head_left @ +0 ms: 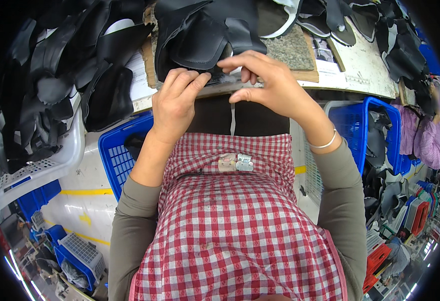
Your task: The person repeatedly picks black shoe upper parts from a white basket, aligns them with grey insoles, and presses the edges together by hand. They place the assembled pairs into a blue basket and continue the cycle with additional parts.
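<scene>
A black leather piece [200, 42], stitched along its curved edge, lies at the front of the worktable among other black leather parts. My left hand [173, 103] is closed at its near edge, the fingers curled together and the tips on the leather. To the right of it, my right hand [275, 85] is open, thumb and fingers spread apart with nothing between them. Its fingertips are close to the leather's right side; whether they touch it I cannot tell. A smaller black leather flap [240, 35] lies just beyond the right fingers.
Black leather parts [54, 55] are heaped at the left, partly over a white basket [74, 150]. A speckled stone slab [291, 50] sits on the white tabletop [363, 75]. Blue crates [110, 155] stand below on both sides. More leather parts [400, 50] pile up at the right.
</scene>
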A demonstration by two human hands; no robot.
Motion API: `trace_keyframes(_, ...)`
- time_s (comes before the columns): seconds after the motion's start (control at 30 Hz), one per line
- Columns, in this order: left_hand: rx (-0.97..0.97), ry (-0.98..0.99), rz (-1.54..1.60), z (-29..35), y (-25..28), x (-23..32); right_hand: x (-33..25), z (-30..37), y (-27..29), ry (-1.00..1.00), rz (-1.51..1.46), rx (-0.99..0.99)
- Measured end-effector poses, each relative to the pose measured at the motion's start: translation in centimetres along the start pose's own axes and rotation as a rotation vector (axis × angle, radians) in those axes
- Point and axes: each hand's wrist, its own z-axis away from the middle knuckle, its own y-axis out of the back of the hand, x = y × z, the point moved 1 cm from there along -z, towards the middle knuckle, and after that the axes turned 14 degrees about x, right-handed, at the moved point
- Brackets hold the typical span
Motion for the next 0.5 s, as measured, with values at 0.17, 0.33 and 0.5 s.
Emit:
trace_keyframes(0.17, 0.065, 0.075, 0.067, -0.1, -0.4, 1.2, 0.9, -0.7, -1.8, -0.309, -0.293, -0.027)
trace_keyframes(0.33, 0.074, 0.132, 0.122, -1.7, -0.8, 1.9, 1.7, 2.0, -1.6, -0.435, -0.948, 0.408)
trace_keyframes(0.5, 0.017, 0.316, 0.306, -3.9, 3.2, -0.6, 1.5, 7.8, 7.7, -0.401, -1.036, 0.618)
